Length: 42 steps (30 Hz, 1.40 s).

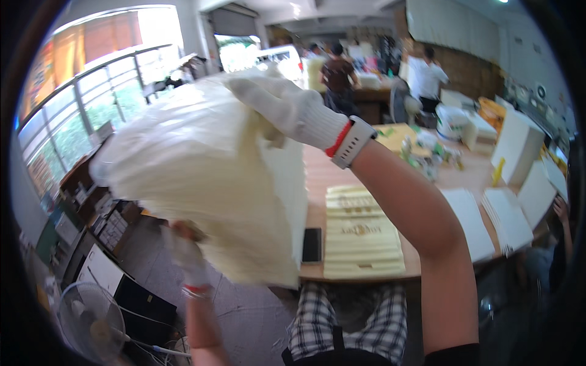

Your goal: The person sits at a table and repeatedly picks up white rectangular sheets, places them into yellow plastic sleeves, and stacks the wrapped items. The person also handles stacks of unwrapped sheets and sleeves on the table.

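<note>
A big bundle of cream-coloured sheets wrapped in clear plastic [201, 171] fills the left middle of the view, lifted off the wooden table [317, 177]. My right hand [284, 100], in a white knit glove with a red cuff and a white wristwatch, grips the bundle's top. My left hand [186, 247], also gloved, holds the bundle from below, partly hidden behind the plastic. On the table in front of me lies a fanned stack of cream printed flat sheets [360, 232] with a black phone [312, 245] to its left.
Stacks of white sheets [488, 219] and white boxes [519, 146] lie on the table's right. Two people [378, 76] stand at the far end. A floor fan [85, 326] stands lower left near grey cabinets. Another person's hand [560, 210] shows at the right edge.
</note>
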Available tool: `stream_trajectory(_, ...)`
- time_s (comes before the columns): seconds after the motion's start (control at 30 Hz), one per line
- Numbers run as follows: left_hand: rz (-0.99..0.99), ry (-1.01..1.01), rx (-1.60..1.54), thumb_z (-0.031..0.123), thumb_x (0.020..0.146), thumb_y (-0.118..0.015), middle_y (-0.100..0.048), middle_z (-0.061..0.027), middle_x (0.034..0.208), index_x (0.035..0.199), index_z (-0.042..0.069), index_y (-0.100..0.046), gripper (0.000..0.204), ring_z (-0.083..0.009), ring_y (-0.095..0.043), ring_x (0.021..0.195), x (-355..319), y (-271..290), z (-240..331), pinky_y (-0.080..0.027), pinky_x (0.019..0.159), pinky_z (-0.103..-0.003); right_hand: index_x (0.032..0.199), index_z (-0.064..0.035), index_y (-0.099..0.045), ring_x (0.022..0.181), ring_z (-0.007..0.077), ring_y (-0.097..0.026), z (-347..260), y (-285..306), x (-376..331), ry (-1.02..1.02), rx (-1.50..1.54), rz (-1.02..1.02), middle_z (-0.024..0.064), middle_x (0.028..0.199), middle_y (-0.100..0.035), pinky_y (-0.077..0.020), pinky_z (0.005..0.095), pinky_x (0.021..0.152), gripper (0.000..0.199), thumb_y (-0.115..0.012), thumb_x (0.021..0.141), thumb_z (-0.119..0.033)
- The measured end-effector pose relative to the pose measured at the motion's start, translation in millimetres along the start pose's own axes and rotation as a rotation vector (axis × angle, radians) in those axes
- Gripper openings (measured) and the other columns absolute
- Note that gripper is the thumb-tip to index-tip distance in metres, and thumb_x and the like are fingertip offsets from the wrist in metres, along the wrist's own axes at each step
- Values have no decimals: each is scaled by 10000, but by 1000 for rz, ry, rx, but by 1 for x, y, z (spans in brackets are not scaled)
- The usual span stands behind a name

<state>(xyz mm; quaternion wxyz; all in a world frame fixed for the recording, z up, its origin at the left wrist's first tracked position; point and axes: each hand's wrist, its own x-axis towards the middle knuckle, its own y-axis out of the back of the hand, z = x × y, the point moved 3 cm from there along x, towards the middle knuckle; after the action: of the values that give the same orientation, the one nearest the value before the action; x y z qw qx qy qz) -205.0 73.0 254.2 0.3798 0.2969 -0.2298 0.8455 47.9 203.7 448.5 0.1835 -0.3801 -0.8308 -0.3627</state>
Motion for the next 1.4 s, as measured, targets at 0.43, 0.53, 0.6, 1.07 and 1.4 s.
stream_trajectory(0.43,-972,-33,536,247,715,-666,-551,-105,908,867,78,-599,236,-299,-504,929,-273,-251,-167,-390,807,-413,1180,16,-524,621,139,-596,231,-35,-435,-706,365,934,73,753,-618,-504,249,595,362,-383,955,-230)
stream_trajectory(0.53,-1152,4,778,373,714,-655,-557,-77,890,858,94,-639,314,-284,-470,932,-281,-274,-227,-348,835,-410,1153,-4,-544,598,138,-577,228,-84,-510,-979,530,1187,69,736,-606,-533,289,577,392,-445,939,-317)
stream_trajectory(0.6,-1186,3,744,366,736,-639,-573,-73,878,824,85,-632,295,-279,-485,937,-276,-280,-242,-357,830,-404,1143,-17,-558,603,137,-579,232,-107,-537,-1132,596,1178,62,749,-604,-524,283,568,377,-475,929,-316)
stream_trajectory(1.07,-958,358,101,104,859,-458,-601,-120,727,859,48,-519,83,-241,-581,616,-212,-303,-256,-470,587,-373,891,1,-622,1003,179,-527,339,-64,-366,-1143,613,759,119,1132,-548,-449,276,837,301,-662,824,-289)
stream_trajectory(1.4,-984,939,-174,105,888,-489,-664,-52,885,1089,71,-519,207,-30,-428,567,-173,-367,-225,-358,477,-177,1100,-51,-463,1017,372,-527,307,-45,-331,-247,-582,524,227,1115,-503,-453,390,820,486,-727,703,-147)
